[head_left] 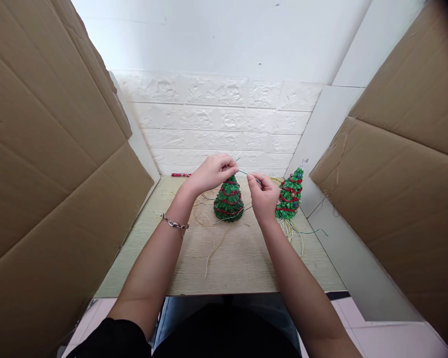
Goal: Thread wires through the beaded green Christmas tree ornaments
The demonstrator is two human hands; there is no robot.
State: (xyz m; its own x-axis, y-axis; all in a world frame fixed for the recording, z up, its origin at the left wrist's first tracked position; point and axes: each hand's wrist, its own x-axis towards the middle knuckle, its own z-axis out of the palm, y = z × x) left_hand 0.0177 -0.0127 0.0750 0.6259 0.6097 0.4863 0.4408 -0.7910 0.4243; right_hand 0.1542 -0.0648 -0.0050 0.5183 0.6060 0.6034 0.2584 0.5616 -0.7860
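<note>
A small green Christmas tree point(229, 200) with red garland stands upright on the table, its tip hidden behind my left hand point(221, 169). That hand is closed at the treetop, its fingers pinching a thin green wire point(242, 172). To the right of the tree, my right hand point(263, 195) is closed on the same wire, which spans the short gap between both hands. Beyond my right hand stands a second decorated tree point(290, 196), with red garland, small ornaments and a clear star point(304, 163) on top.
Loose white and yellow wires point(213, 243) lie across the table point(239, 273), with more beneath the right-hand tree. A red pen point(181, 175) rests at the back edge. Cardboard panels point(59, 149) rise on both sides, and a white brick-patterned wall point(224, 119) stands behind.
</note>
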